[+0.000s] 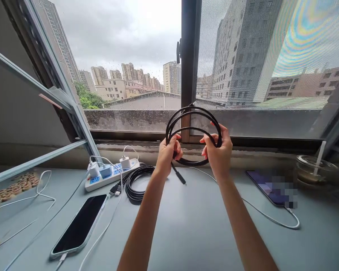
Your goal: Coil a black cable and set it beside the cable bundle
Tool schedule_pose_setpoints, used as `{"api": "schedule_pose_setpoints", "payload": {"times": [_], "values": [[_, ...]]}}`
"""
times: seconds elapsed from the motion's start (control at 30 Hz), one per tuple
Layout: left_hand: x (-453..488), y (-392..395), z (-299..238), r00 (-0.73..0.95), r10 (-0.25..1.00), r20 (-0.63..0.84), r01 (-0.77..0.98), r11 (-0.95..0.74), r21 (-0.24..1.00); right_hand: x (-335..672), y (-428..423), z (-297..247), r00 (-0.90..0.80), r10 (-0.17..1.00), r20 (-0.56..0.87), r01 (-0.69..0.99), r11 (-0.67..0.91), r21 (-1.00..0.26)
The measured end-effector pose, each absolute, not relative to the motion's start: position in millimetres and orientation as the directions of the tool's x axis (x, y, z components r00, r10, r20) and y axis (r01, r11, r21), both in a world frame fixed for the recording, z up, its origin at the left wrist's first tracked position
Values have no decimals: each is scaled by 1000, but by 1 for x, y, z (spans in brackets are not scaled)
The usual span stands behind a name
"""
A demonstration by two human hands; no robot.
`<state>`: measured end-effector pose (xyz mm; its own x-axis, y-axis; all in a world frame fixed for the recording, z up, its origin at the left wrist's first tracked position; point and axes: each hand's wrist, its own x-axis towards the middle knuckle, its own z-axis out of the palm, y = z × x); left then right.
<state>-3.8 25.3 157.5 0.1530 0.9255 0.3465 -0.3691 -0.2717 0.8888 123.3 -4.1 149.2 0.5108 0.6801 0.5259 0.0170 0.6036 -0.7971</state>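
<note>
Both my hands hold up a coiled black cable (194, 113) in front of the window. My left hand (167, 153) is closed round the coil's left side, and a short plug end (179, 176) hangs down from it. My right hand (219, 152) is closed round the coil's right side, fingers hooked through the loops. The coil hangs in the air above the grey table (192, 222).
A second black cable coil (135, 184) lies on the table beside a white power strip (110, 174) with chargers. A dark phone (80, 225) lies at the left on a white lead, another phone (268, 187) at the right. A glass dish (315, 169) stands far right. Metal struts (39, 94) cross the left.
</note>
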Motion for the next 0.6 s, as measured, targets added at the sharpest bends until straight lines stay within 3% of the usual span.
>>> {"api": "schedule_pose_setpoints", "payload": {"times": [0.1,0.2,0.47,0.6], "values": [[-16,27,161,107,935,337,-214,-309,927,122,-2,144,455,554,697,290,648,-705],[-23,27,163,132,939,317,-131,-301,945,120,1,141,351,454,819,426,701,-571],[-33,23,167,245,916,319,-86,-307,948,121,-7,147,288,543,789,389,686,-614],[-34,22,172,293,909,296,-218,-238,946,123,-9,148,296,506,810,427,689,-586]]}}
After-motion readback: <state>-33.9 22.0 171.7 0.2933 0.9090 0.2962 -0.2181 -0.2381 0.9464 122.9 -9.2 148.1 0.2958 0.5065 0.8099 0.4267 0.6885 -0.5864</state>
